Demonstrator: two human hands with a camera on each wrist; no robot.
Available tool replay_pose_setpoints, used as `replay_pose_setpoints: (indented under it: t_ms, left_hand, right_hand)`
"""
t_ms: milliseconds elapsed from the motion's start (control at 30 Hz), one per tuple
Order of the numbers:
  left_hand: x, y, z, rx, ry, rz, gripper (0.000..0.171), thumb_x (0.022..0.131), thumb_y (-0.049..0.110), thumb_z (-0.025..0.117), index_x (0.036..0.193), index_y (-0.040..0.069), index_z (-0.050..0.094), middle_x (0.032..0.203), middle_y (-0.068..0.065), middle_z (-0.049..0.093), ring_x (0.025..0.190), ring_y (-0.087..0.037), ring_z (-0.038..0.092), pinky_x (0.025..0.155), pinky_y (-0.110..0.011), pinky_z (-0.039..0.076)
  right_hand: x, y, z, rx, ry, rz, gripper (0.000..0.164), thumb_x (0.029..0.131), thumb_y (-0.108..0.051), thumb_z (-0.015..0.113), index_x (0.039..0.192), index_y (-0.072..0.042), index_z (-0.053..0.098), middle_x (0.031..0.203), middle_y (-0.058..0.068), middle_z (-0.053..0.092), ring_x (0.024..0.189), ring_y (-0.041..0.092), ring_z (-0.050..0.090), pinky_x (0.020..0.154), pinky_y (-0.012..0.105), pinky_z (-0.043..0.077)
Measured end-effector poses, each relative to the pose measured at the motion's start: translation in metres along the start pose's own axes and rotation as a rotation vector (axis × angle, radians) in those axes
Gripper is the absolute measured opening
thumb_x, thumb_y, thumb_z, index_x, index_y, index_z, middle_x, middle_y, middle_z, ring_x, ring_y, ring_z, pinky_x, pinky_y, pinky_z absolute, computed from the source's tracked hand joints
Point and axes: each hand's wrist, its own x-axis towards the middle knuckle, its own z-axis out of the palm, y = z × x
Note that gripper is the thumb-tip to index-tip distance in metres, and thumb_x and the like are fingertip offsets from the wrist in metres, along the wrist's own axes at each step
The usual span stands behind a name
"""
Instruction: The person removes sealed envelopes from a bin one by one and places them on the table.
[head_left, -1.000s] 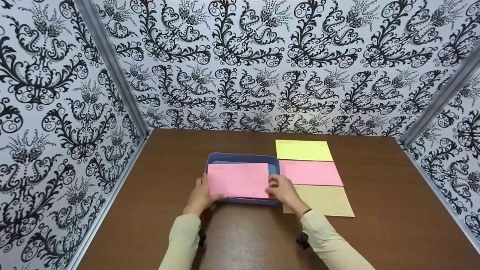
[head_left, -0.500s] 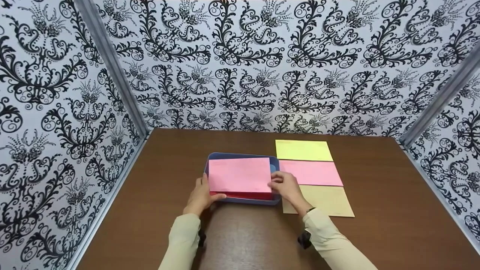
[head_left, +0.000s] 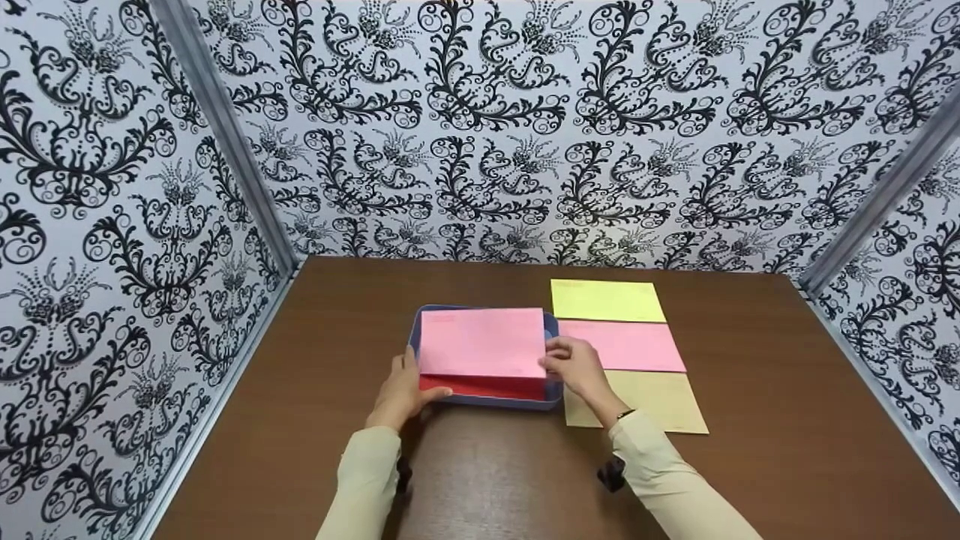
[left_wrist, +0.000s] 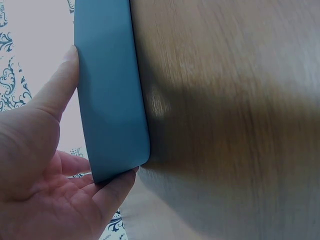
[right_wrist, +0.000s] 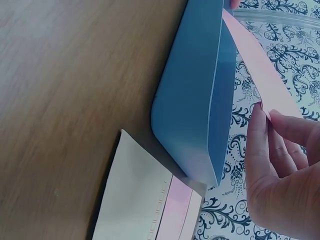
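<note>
Starting at the bottom edge of the head view, we see two pale sleeves (head_left: pixel 366 476) reaching over a brown table (head_left: pixel 480 487). Our left hand (head_left: pixel 395 391), just left of the lower centre, grips the near left corner of a blue tray (left_wrist: pixel 110 90), thumb at the front rim. Inside the tray's near part, we see a red envelope (head_left: pixel 487 387). Our right hand (head_left: pixel 577 369), right of centre, pinches the right edge of a pink envelope (head_left: pixel 482 343), which is raised above the tray in mid-frame, tilted, covering most of its opening. Beside the tray, right of centre, we find a beige envelope (head_left: pixel 649 401), then another pink envelope (head_left: pixel 630 346), then a yellow envelope (head_left: pixel 607 300). Across the upper frame stands a black-and-white patterned wall (head_left: pixel 525 112).
</note>
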Motion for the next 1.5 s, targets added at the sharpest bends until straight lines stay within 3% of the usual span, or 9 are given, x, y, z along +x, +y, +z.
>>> replay_pose_setpoints:
  t_ms: [467,733,1500]
  left_hand:
    - [0.002,-0.002,-0.001,0.002,-0.008,0.001,0.113,0.078,0.041,0.083,0.155,-0.009,0.017,0.148,-0.033,0.035,0.131,-0.047,0.047,0.107,-0.056,0.045]
    - [0.002,0.0,-0.001,0.019,-0.007,0.012,0.112,0.079,0.041,0.082,0.154,-0.01,0.017,0.148,-0.033,0.035,0.129,-0.047,0.049,0.105,-0.055,0.047]
    - [-0.001,0.002,0.0,-0.061,-0.019,-0.059,0.115,0.078,0.04,0.083,0.157,-0.005,0.013,0.151,-0.029,0.032,0.129,-0.046,0.047,0.107,-0.058,0.044]
  right_hand:
    - [0.015,-0.013,-0.009,0.006,0.011,-0.022,0.023,0.088,0.003,0.069,0.111,0.01,0.067,0.103,0.025,0.074,0.077,0.014,0.071,0.078,0.044,0.061]
    - [0.02,-0.019,-0.011,0.028,0.024,-0.023,0.028,0.088,0.001,0.068,0.113,0.012,0.066,0.104,0.024,0.074,0.077,0.011,0.07,0.075,0.034,0.062]
    - [0.047,-0.035,-0.021,0.13,0.035,0.002,0.032,0.089,0.004,0.067,0.119,0.015,0.061,0.093,0.011,0.074,0.074,0.003,0.066,0.068,0.022,0.06]
